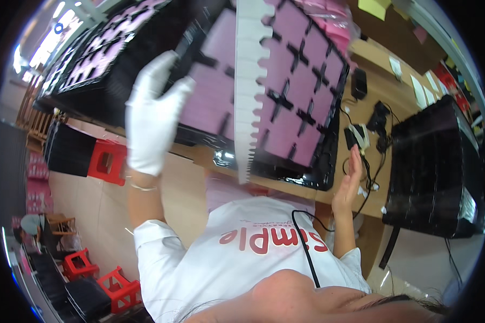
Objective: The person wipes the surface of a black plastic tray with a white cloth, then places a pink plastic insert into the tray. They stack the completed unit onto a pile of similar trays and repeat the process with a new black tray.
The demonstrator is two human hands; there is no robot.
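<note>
My left hand (152, 119) wears a white glove and grips the near left edge of a large black tray (328, 161) that is tilted up over the wooden table (382, 86). Pink flat pieces (302, 81) fill the tray's square compartments. A white strip with a notched edge (248, 81) lies across the tray's middle, running from top to bottom. My right hand (350, 180) is bare, with its fingers straight and apart. It is raised just off the tray's lower right corner and holds nothing.
A tall stack of black trays (436, 172) stands at the right. More trays with pink pieces (86, 59) are stacked at the upper left. Black cables and small devices (374, 126) lie on the table. Red stools (109, 161) stand on the floor, where another person (32, 226) crouches.
</note>
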